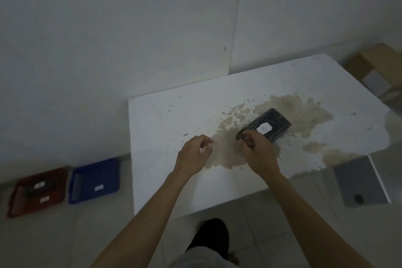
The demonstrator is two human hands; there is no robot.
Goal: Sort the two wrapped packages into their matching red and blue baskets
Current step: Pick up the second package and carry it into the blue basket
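Note:
A dark wrapped package (272, 123) with a white label lies on the stained white table (174, 126). My right hand (257, 152) has its fingers curled around the package's near end. Just left of it, my left hand (193, 154) hovers over the table with fingers loosely apart and nothing in them. On the floor at the far left stands a red basket (17, 202) holding another dark package (40, 187). Next to it on the right stands a blue basket (93, 180) containing only a small white label.
A grey wall rises behind the table. A grey flat panel (361, 183) lies on the floor to the right of the table. A wooden piece of furniture (378, 63) stands at the far right. My dark shoe (212, 235) is on the tiled floor below the table's front edge.

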